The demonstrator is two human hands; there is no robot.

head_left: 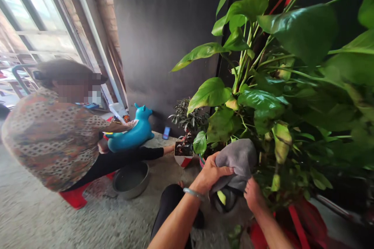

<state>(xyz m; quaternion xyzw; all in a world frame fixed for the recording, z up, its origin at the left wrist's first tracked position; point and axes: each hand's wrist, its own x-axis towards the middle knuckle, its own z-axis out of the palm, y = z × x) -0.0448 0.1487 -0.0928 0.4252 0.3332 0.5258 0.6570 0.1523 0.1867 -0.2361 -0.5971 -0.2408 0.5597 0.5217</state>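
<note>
Tall leafy plant (pixel 298 37) fills the right side, broad leaves hanging over the work; dark board (pixel 166 46) upright behind, against brick; at left, another person (pixel 52 136) in a patterned top, seated on a red stool (pixel 73 199), one arm reaching to a blue toy animal (pixel 131 139) above the legs; grey basin (pixel 136 192) on the floor just beside that person.

Grey cloth (pixel 238 159) bunched at the foot of the plant, between the wearer's two hands, in front of the lower stems; left hand (pixel 210 170) at its left edge, thumb laid across the near face, pinching the fabric, the bulk of it rising above and to the right of the thumb; right hand (pixel 254 194) at the lower right edge, fingers curled in; cannot tell whether these pinch the cloth or only touch it.

Red-and-white pot (pixel 183 161) with a small shrub, left of the left hand, apart from it; pale bangle (pixel 193 193) on the left wrist; yellow-green scrap (pixel 221 197) below the cloth.
</note>
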